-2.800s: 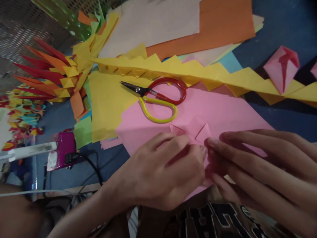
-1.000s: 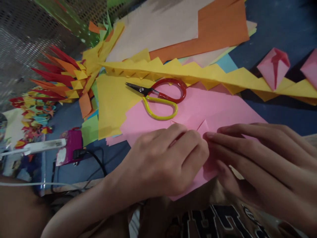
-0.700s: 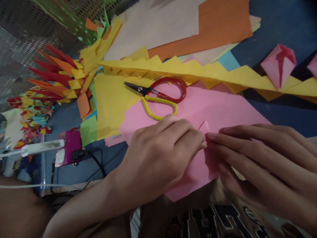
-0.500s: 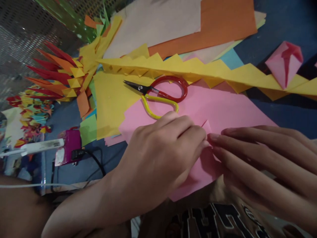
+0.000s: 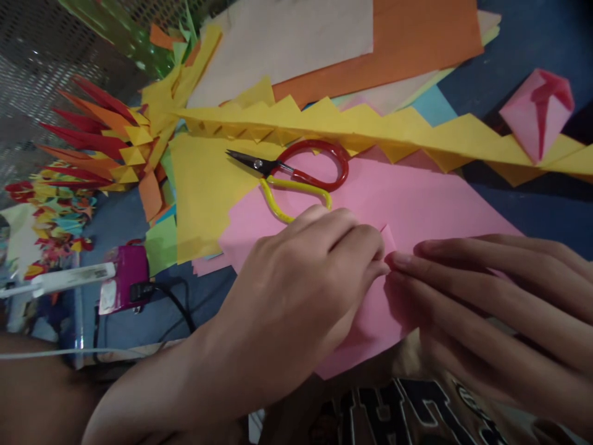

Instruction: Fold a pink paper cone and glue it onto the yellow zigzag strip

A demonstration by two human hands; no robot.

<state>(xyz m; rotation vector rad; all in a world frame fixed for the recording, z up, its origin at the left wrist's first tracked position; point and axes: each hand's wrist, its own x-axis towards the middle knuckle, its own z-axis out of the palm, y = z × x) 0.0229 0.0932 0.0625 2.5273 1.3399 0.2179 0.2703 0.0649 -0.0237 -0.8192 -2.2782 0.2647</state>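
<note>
Pink paper [image 5: 435, 204] lies in front of me, with a small raised fold [image 5: 388, 238] between my hands. My left hand [image 5: 315, 272] is closed, its fingertips pinching the pink paper beside that fold. The fingers of my right hand [image 5: 491, 296] are stretched out over the paper, with the index fingertip close to my left fingertips. Just beyond my left hand, scissors [image 5: 259, 164] with one red and one yellow handle rest partly on yellow paper [image 5: 199, 185]. My right thumb is hidden.
A zigzag yellow paper strip [image 5: 352, 130] crosses behind the scissors, with a folded pink piece [image 5: 538, 114] at its right. Red and orange paper spikes [image 5: 92, 139] stand at the left. A purple box with cables [image 5: 132, 275] sits nearer. Orange sheets [image 5: 426, 37] lie at the back.
The camera view has shifted slightly. My left fingertips have moved a little on the fold, and my right fingertips remain next to them.
</note>
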